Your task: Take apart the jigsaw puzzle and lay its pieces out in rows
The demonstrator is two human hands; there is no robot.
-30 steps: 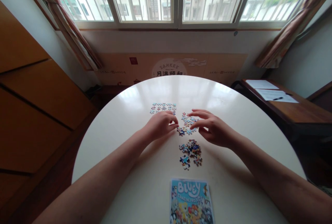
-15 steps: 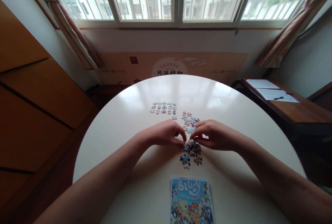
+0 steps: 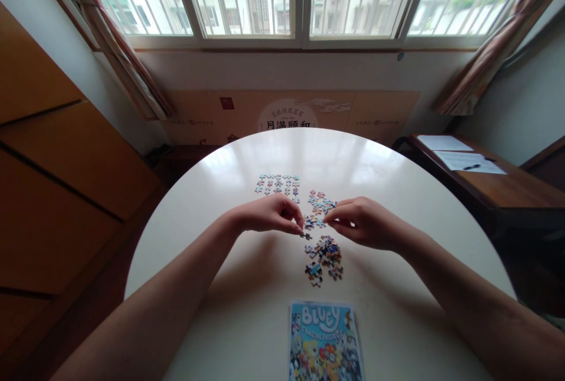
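My left hand (image 3: 278,214) pinches a small jigsaw puzzle piece (image 3: 307,235) between thumb and fingertips, just above the table. My right hand (image 3: 359,222) has its fingers drawn together at the right edge of the farther pile of puzzle pieces (image 3: 321,201). Its fingertips are by a light blue piece (image 3: 321,223); whether they hold it is unclear. Nearer to me lies a heaped pile of puzzle pieces (image 3: 329,249), with a few pieces (image 3: 313,272) at its lower left. Rows of spaced-out puzzle pieces (image 3: 278,183) lie beyond my left hand.
A picture sheet or box lid marked "Bluey" (image 3: 325,340) lies on the round white table (image 3: 176,251) close to me. Right of the table, a wooden desk (image 3: 525,186) bears papers (image 3: 450,143) and a dark pen (image 3: 472,166). A wooden cabinet (image 3: 57,192) stands at left.
Both hands have moved off the nearer pile, away from me. The left has shifted leftward with a puzzle piece in its pinch; the right is now at the farther pile.
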